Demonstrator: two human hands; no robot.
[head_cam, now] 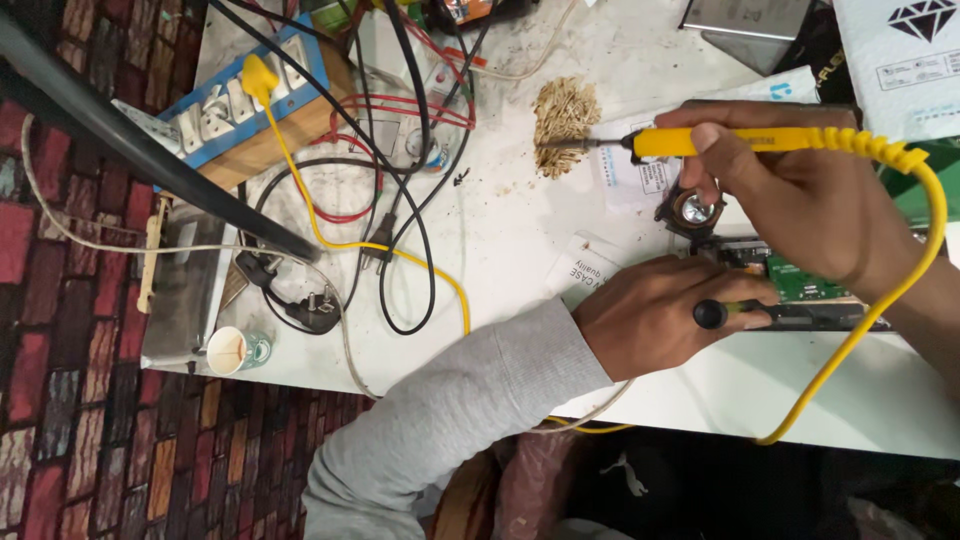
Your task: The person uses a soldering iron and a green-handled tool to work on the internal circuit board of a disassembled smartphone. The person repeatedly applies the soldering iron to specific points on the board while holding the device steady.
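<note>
While the power strip (255,95) and its tangle of cables (390,200) crowd the tabletop's (500,240) left edge, the brass wool pad (566,122) sits toward the far edge, with the soldering iron's tip touching it. The left hand (660,315), near the front edge, is closed around a black-handled tool (790,315) beside the green circuit board (815,285). The right hand (800,200) grips the yellow soldering iron (745,140). A light, brief wipe seems best, wrist steady, cord clear of the board.

Single head view, steeply downward, close above the white worktable (520,230).
</note>
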